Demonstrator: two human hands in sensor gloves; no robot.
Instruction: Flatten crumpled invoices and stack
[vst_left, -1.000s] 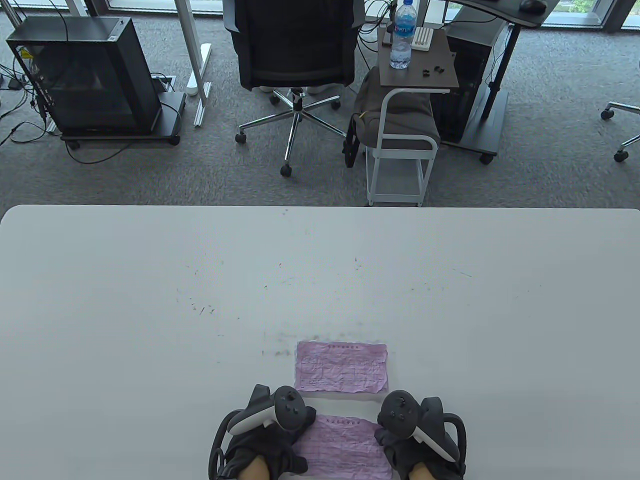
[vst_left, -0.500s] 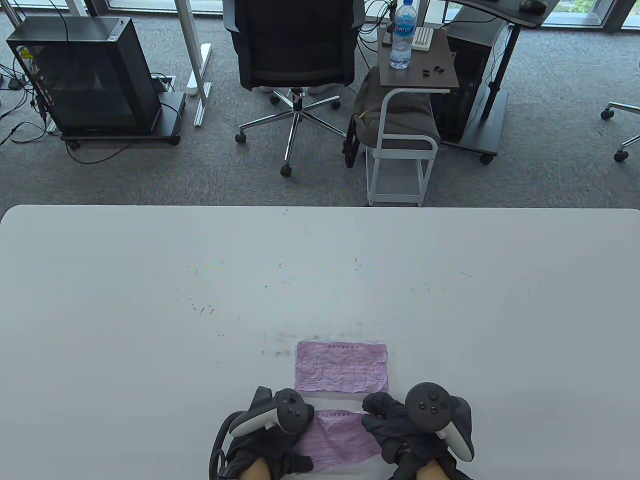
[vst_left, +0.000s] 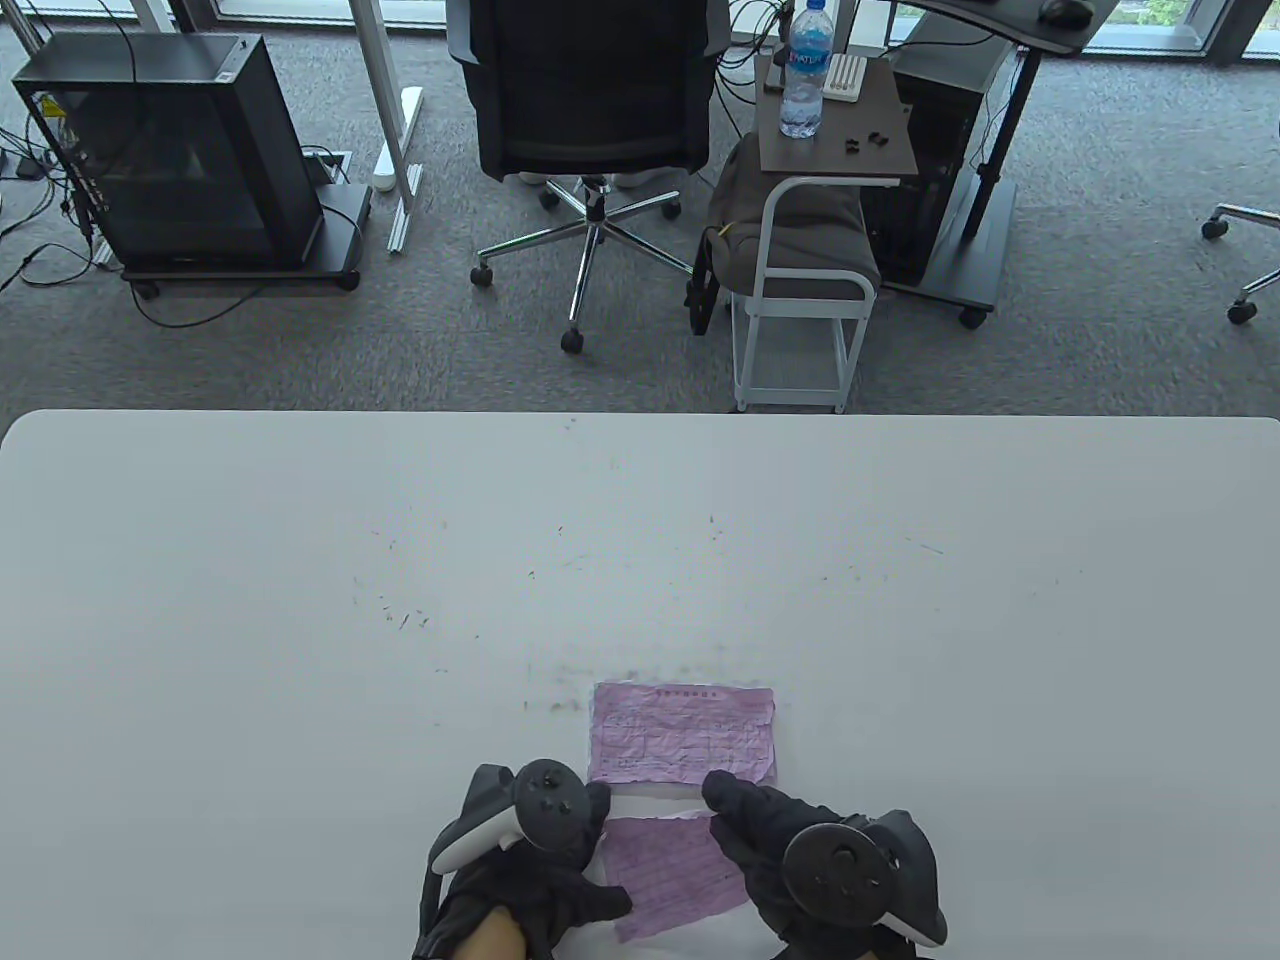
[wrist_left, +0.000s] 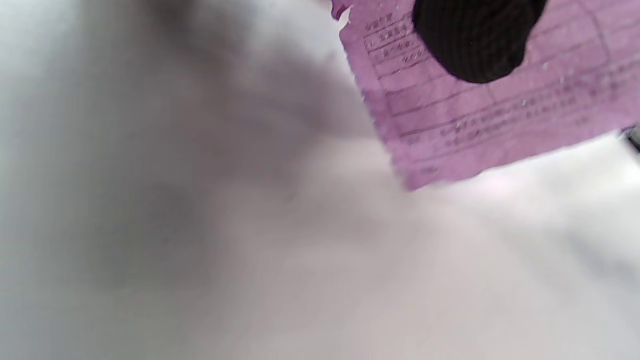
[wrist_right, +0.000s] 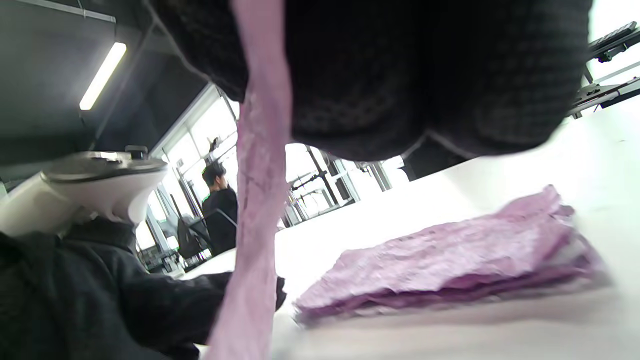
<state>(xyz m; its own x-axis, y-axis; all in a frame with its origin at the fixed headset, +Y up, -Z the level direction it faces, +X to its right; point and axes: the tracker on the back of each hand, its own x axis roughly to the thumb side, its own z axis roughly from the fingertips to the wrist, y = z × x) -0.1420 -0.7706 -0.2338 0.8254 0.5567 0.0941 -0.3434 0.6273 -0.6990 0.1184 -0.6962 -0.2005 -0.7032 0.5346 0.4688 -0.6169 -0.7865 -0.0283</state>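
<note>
A wrinkled pink invoice (vst_left: 672, 872) hangs tilted just above the table's near edge, held between both hands. My left hand (vst_left: 592, 858) pinches its left edge; in the left wrist view a black fingertip (wrist_left: 470, 45) presses on the printed sheet (wrist_left: 500, 110). My right hand (vst_left: 738, 822) grips the right side near the top corner. The right wrist view shows the sheet (wrist_right: 260, 200) edge-on under the gloved fingers (wrist_right: 400, 75). A flattened stack of pink invoices (vst_left: 683, 733) lies just beyond the hands, also visible as a low stack (wrist_right: 450, 255) in the right wrist view.
The white table (vst_left: 300, 600) stretches wide on all sides of the stack. Beyond its far edge stand an office chair (vst_left: 590, 100), a small side cart (vst_left: 835, 150) with a water bottle (vst_left: 805, 70), and a black cabinet (vst_left: 170, 150) on the carpet.
The near invoice has come up off the table and tilted. My right hand slid left onto its top right part and turned over; my left hand shifted slightly up and left.
</note>
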